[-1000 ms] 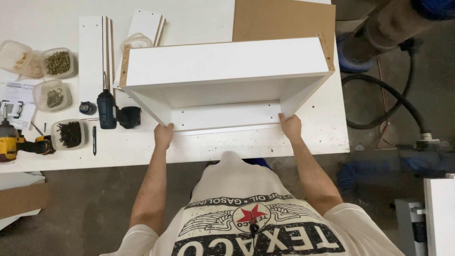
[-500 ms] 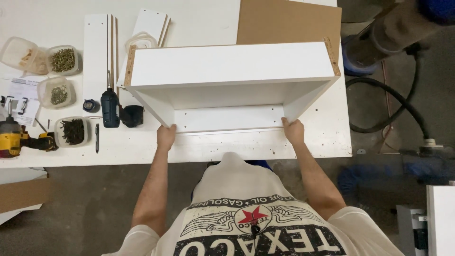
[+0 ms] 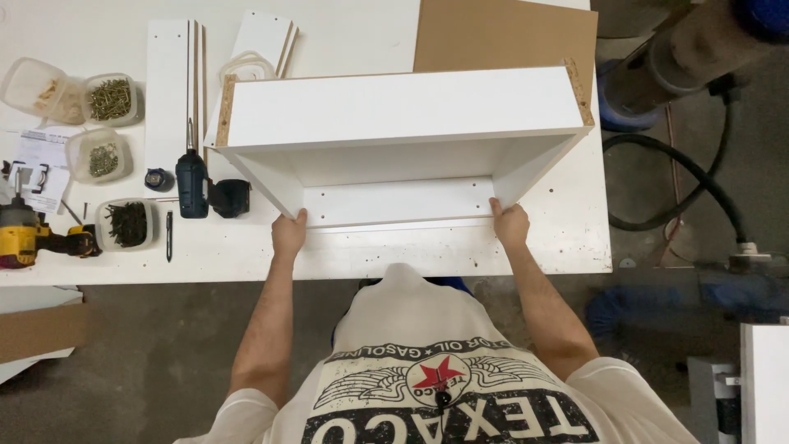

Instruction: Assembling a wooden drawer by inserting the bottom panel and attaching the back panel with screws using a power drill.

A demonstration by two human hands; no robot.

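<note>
The cabinet box (image 3: 403, 107) is plain white, with raw tan chipboard along its cut edges. It sits on a white counter (image 3: 559, 247) speckled with brown dust. Behind it lies a brown board (image 3: 501, 37). The driver (image 3: 191, 185) is dark blue and black, the drill (image 3: 25, 234) yellow and black. Clear tubs hold brassy screws (image 3: 111, 99) and dark screws (image 3: 127, 224). The floor (image 3: 164, 345) is mottled grey.

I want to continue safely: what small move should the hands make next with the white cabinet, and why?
Probably steady the cabinet squarely on the table: the left hand and right hand each grip a lower front corner, and the drill lies beside it.
</note>
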